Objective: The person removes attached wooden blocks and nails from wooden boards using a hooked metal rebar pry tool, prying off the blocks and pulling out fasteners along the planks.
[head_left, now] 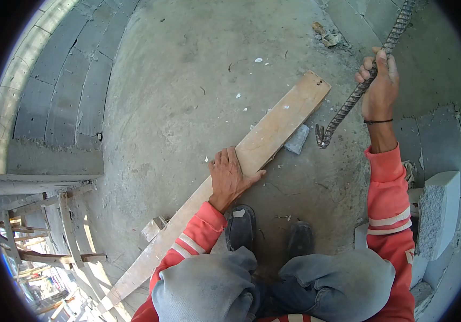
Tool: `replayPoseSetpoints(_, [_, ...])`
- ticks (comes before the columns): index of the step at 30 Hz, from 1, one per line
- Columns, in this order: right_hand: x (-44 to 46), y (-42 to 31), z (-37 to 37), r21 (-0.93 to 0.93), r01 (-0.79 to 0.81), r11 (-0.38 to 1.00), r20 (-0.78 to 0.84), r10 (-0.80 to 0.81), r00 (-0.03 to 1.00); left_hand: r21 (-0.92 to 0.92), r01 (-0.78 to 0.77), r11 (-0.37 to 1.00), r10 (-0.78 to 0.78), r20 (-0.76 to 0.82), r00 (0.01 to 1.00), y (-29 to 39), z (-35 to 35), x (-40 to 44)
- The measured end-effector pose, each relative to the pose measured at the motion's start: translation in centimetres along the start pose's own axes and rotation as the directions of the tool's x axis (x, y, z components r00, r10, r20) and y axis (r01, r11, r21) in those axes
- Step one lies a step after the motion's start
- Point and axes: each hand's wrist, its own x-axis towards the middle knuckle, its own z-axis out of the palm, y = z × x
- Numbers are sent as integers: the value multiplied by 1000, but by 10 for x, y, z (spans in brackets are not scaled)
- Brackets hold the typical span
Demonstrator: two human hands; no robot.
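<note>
My left hand (227, 178) lies across a long wooden plank (273, 123), fingers over its far edge and thumb stretched along the near side. The plank runs diagonally from the lower left to the upper middle, resting on the floor or on blocks. My right hand (379, 80) is wrapped round a ribbed steel rebar (351, 102), which slants across the upper right. The bar's lower end is bent into a hook close to the plank's far end, apart from it. Its upper end runs out of view.
A small grey block (297, 139) sits beside the plank, and another block (154, 228) is near its lower part. Block walls (61, 91) rise at left and right. A white block (438, 214) stands at right. Wooden framing (69, 231) fills the lower left. Debris (327, 35) lies above.
</note>
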Motion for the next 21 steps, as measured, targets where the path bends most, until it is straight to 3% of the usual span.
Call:
replayPoseSetpoints(1, [9,11,5,-21,16,1000,-36,-17,999,4,9,1000,-9,4,1000,1,0,9])
replayPoseSetpoints(3, [21,30,11,-50,21,999,-64,-25,998,-289,18,957,15,111,994,5,2,31])
replayPoseSetpoints(7, [36,59,21,-90,41,995,-133,-52,990,-324,60,944,-4,171,985,5,5,41])
replayPoseSetpoints(17, [93,107,33,-238,122,964,-194,-170,966,-301,62,952,-24,128,992,8,7,43])
replayPoseSetpoints(19, [119,125,23,-463,277,842,-139,-377,916,-301,39,953,-14,85,996,7,9,43])
replayPoseSetpoints(21, [137,131,21,-491,318,811,-125,-427,896,-287,43,957,-17,95,995,7,10,43])
